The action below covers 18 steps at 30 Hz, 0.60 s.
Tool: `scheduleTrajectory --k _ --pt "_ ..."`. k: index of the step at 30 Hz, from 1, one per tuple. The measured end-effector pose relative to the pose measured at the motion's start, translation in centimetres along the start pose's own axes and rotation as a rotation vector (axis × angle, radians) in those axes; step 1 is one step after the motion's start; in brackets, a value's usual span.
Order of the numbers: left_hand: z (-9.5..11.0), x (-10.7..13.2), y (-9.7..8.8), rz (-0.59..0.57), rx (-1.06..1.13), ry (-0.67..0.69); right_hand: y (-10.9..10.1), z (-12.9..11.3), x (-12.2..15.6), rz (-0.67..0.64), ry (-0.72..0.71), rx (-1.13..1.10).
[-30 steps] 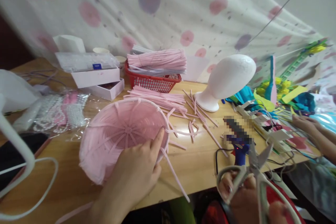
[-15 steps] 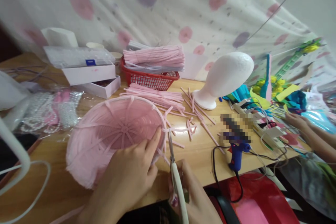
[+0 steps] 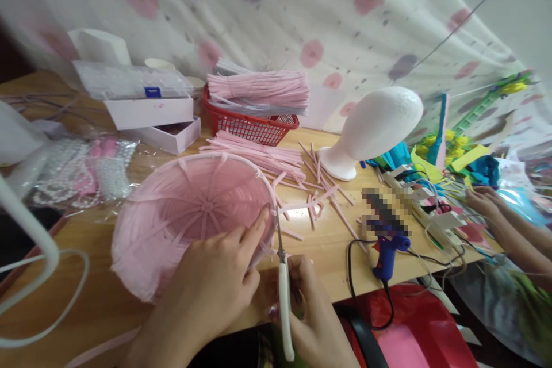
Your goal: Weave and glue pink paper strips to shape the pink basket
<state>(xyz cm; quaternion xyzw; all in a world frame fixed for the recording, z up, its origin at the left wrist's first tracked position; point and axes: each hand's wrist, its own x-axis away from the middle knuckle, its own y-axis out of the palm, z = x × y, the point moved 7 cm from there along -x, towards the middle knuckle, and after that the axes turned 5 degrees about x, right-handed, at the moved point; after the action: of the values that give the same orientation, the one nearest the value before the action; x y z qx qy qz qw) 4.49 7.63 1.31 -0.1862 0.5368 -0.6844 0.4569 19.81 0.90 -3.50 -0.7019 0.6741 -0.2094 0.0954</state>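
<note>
A pink bowl-shaped piece [image 3: 172,195] with ribs spreading from its centre lies tilted on the table, its hollow side towards me. My left hand [image 3: 219,273] grips its right rim, index finger stretched along the inside and the thumb by the outer edge. White-handled scissors [image 3: 283,293] are in my right hand [image 3: 313,305], fingers around the handles. Their blades point away from me, right beside the rim. Just right of the blade tips is a pink strip [image 3: 310,202]. Several short pink offcuts [image 3: 314,213] lie near it.
Behind the bowl are loose pink stems [image 3: 259,155] and a red basket [image 3: 250,126] of bundled stems. A white foam head [image 3: 375,132] stands to the right, near a blue glue gun [image 3: 386,256] with its cord. Another person's hands [image 3: 487,207] are at far right.
The scissors have closed further and turned more upright. The pink strip that crossed the blades from the rim now slants up to the right, apparently apart from the rim. My left hand has stayed in place.
</note>
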Motion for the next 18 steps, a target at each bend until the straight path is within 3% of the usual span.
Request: scheduleTrajectory --k 6,11,18 --pt "0.0 -0.1 -0.1 -0.051 0.022 -0.040 0.3 0.8 -0.6 -0.017 -0.085 0.038" --pt "0.1 -0.5 0.0 -0.133 0.041 -0.090 0.1 1.1 -0.8 0.069 -0.095 0.129" --pt "0.2 -0.5 0.0 -0.100 0.038 -0.064 -0.1 1.0 -0.8 0.146 -0.151 0.150"
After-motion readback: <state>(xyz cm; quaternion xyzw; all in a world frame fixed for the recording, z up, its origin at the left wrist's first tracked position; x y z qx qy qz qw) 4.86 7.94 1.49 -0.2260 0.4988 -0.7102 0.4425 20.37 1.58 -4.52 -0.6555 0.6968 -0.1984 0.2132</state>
